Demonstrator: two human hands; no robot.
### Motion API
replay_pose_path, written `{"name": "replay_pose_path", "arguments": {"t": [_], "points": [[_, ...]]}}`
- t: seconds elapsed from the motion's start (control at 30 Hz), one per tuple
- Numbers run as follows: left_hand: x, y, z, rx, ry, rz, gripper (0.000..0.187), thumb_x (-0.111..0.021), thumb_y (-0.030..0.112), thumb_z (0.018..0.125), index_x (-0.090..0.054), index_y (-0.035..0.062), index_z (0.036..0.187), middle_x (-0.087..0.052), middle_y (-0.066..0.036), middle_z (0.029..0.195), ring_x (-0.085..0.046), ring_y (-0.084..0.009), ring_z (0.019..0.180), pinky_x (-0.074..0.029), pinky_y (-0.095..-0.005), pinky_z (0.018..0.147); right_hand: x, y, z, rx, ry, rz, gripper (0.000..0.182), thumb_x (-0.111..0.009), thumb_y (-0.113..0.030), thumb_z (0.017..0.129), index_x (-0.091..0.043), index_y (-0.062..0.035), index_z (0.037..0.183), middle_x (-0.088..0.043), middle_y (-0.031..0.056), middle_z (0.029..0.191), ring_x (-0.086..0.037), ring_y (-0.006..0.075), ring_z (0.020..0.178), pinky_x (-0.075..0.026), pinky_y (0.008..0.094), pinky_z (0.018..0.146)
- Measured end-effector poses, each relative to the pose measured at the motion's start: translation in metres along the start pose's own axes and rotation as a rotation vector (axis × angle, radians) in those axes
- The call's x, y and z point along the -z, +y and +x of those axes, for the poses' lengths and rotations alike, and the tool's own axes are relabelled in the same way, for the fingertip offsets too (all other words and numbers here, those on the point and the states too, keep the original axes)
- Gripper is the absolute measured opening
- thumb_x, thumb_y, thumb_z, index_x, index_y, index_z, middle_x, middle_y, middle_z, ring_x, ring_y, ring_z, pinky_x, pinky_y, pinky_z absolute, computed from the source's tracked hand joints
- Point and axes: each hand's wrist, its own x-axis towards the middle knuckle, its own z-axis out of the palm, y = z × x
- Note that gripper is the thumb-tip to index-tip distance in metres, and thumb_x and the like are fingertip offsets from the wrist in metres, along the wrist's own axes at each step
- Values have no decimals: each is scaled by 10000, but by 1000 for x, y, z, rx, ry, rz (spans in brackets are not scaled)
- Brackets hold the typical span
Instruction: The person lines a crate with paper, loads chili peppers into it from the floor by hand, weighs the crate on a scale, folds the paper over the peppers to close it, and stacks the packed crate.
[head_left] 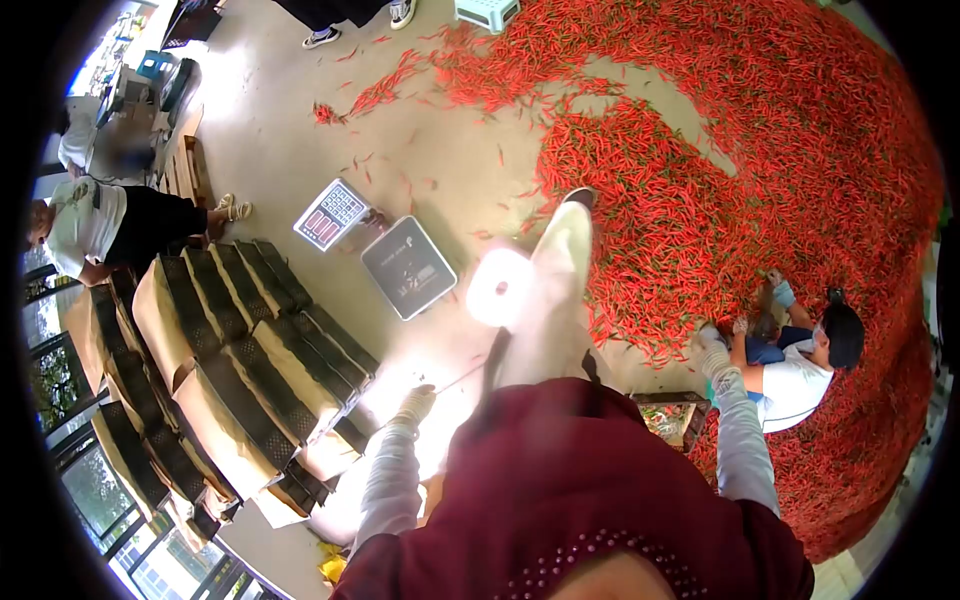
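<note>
Tape, a white roll, sits in the glare between the person's two outstretched arms, just above a dark handle-like piece; overexposure makes it hard to tell what holds it up. Nearest the camera, the maroon top fills the bottom of the view, with grey sleeves running out either side. The left hand, gloved, is closed in a pinch on what looks like a thin strand leading toward the roll. The right hand, also gloved, reaches out at the edge of the chilli heap; I cannot tell whether its fingers are spread or curled. Left of the left hand stand rows of brown cartons with dark mesh sides, packed tight together. Beyond them on the bare floor lie a weighing scale and its display unit. A seated person in a white shirt works just beside the right hand, and the great spread of red chillies covers the floor behind.
</note>
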Motion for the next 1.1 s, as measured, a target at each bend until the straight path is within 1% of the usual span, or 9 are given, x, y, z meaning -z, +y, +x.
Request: {"name": "replay_pose_path", "arguments": {"t": [0.17, 0.27, 0.33, 0.57, 0.73, 0.9, 1.0, 1.03, 1.1], "points": [[19, 26, 53, -166, -132, 446, 366, -531, 222, 864, -646, 84, 1183, -690, -160, 1027, -644, -265, 971, -484, -331, 897, 27, 4, -45, -74, 131, 66, 333, -527, -299, 912, -615, -54, 1119, -654, 203, 996, -619, 375, 907, -489, 411, 801], [37, 55, 94, -69, 47, 29, 384, -490, 209, 859, -633, 81, 1191, -659, -172, 1096, -619, -309, 1016, -477, -373, 903, 35, 31, -111, -254, 210, -110, 309, -449, -324, 930, -631, -78, 973, -652, 226, 882, -610, 446, 838, -477, 513, 742], [58, 103, 108, -220, 99, -20, 387, -491, 209, 859, -625, 89, 1201, -657, -182, 1076, -625, -318, 990, -484, -383, 876, 24, 126, -151, -272, -98, -476, 340, -414, -347, 941, -608, -72, 989, -640, 249, 931, -600, 452, 873, -466, 546, 754], [115, 280, 146, -366, 155, -128, 299, -524, 222, 882, -626, 110, 1139, -661, -211, 967, -647, -350, 914, -504, -411, 807, 99, 118, -136, -501, -35, -186, 268, -438, -271, 918, -608, -64, 927, -633, 188, 849, -590, 359, 744, -453, 470, 652], [103, 245, 136, -490, 174, -111, 308, -493, 281, 917, -612, 212, 1193, -660, -205, 1025, -635, -364, 966, -485, -463, 854, 137, 144, -102, -441, 19, -205, 220, -456, -217, 901, -608, -58, 882, -629, 143, 790, -583, 293, 651, -444, 415, 580], [88, 171, 31, -41, 144, -340, 394, -498, 219, 843, -628, 81, 1188, -662, -176, 1105, -631, -328, 1024, -484, -376, 895, 159, 258, -20, 30, 59, -386, 179, -473, -162, 885, -608, -53, 838, -624, 99, 731, -576, 226, 559, -435, 361, 507], [-27, 43, 28, 180, 228, -208, 390, -490, 213, 841, -645, 91, 1177, -647, -181, 1140, -595, -315, 1117, -436, -367, 992, 144, 162, 50, 347, 71, -402, 238, -483, -184, 927, -638, -23, 1007, -654, 89, 824, -587, 185, 652, -457, 329, 561], [-26, 38, -5, 186, 96, -124, 386, -488, 232, 852, -644, 106, 1182, -645, -165, 1155, -590, -317, 1124, -431, -364, 1001, 135, 117, 53, -120, -70, 387, 268, -503, -204, 935, -639, -17, 1070, -660, 89, 859, -592, 180, 695, -468, 317, 602], [-59, 5, -27, 221, -33, 10, 373, -506, 250, 860, -649, 118, 1178, -653, -148, 1151, -604, -311, 1104, -446, -356, 986, 113, 55, 55, -54, -13, 235, 272, -520, -209, 933, -635, -16, 1086, -656, 91, 866, -593, 190, 733, -474, 314, 645]]}}
